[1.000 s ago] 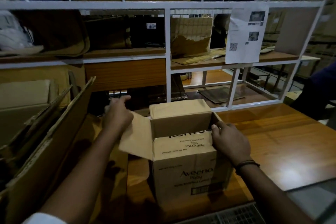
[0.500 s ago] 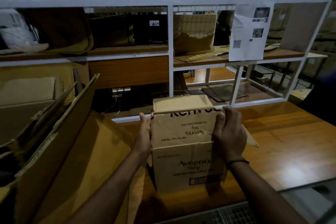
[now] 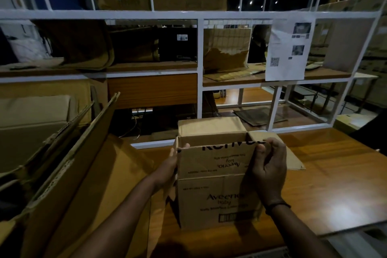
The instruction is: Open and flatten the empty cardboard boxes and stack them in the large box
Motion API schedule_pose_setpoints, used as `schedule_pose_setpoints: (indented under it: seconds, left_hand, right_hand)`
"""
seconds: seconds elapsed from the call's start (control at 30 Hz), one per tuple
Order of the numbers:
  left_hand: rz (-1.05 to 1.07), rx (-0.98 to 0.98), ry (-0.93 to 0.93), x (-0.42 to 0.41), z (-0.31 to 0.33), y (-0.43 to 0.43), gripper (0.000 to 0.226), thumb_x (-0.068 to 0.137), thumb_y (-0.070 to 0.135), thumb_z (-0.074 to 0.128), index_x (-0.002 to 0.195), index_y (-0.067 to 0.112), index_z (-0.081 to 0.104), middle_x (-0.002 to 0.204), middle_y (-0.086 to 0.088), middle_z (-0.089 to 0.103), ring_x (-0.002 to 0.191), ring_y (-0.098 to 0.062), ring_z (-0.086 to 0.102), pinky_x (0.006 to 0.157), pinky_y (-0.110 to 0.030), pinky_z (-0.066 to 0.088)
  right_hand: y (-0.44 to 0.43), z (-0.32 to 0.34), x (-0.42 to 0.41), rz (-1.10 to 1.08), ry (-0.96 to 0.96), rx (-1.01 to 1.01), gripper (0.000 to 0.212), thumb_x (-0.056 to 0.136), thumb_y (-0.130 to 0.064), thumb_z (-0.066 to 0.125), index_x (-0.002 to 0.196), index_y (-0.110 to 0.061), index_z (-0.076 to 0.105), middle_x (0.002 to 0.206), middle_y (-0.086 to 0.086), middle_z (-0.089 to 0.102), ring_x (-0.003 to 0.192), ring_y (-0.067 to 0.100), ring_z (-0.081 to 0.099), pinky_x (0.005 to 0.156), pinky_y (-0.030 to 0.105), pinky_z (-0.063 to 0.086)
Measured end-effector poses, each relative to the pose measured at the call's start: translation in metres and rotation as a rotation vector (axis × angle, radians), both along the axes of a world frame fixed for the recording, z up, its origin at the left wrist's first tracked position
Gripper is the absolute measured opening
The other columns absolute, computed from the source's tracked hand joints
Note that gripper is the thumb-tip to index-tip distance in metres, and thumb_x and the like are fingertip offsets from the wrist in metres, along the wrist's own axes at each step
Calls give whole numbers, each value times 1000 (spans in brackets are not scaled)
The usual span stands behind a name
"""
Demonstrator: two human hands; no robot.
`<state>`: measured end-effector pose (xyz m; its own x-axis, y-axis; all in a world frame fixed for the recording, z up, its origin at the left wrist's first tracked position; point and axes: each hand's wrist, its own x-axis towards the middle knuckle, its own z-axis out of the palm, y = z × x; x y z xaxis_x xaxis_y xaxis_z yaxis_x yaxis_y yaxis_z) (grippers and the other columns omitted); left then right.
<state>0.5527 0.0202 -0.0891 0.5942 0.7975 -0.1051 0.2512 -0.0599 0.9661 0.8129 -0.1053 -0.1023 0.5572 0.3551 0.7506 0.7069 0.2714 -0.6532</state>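
Observation:
A small brown printed cardboard box (image 3: 213,184) stands upright on the wooden table (image 3: 326,190), its top open and its flaps raised. My left hand (image 3: 170,165) grips the box's upper left corner, fingertips hooked over the rim. My right hand (image 3: 269,165) pinches the top edge of the near flap at the right corner. To the left stands the large box (image 3: 69,174), tilted, with several flattened cardboard sheets inside it.
A white metal shelf frame (image 3: 200,69) rises behind the table, holding cardboard pieces and a dark box. A printed paper sheet (image 3: 289,50) hangs on the frame at the right. A person's dark sleeve shows at the far right edge.
The near flap went from folded in to raised upright. My left hand moved from the left side flap to the box's upper left corner; my right hand rose to the flap's top edge.

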Motion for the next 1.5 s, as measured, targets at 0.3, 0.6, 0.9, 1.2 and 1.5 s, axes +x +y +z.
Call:
schedule_pose_setpoints:
  seconds: [0.3,0.6,0.9,1.2,1.5]
  left_hand:
    - [26,49,16,2,-6,11,120,52,110,36,144,35,53,154,-8,48,131,-21,55,106,-41,47]
    - [13,56,55,7,-4,20,109,47,112,34,131,47,58,158,-14,42,146,-36,38,116,-54,39]
    - [12,53,72,9,-9,28,91,47,112,33,121,63,52,157,-12,45,150,-37,32,118,-58,34]
    - [28,26,37,11,-11,33,128,37,112,44,140,37,55,156,-17,42,135,-34,51,103,-45,51]
    - [-258,368,389,7,12,27,67,50,98,66,108,64,69,160,27,19,152,-16,-14,123,-68,3]
  right_hand:
    - [5,-3,8,-65,-54,-261,44,102,-55,46,138,-30,48,117,-8,54,92,10,57,62,29,53]
    - [7,6,8,48,60,-263,44,96,-67,45,130,-40,52,113,-20,62,97,7,65,64,32,58]
    - [2,8,10,182,167,-200,45,94,-65,44,130,-41,56,120,-28,62,106,1,64,74,42,63]
    - [0,20,6,302,331,-155,27,96,-56,47,111,-45,65,110,-16,70,100,8,68,81,48,61]
    - [-33,66,48,1044,375,-694,53,95,-42,63,97,10,71,114,35,66,96,32,67,88,36,50]
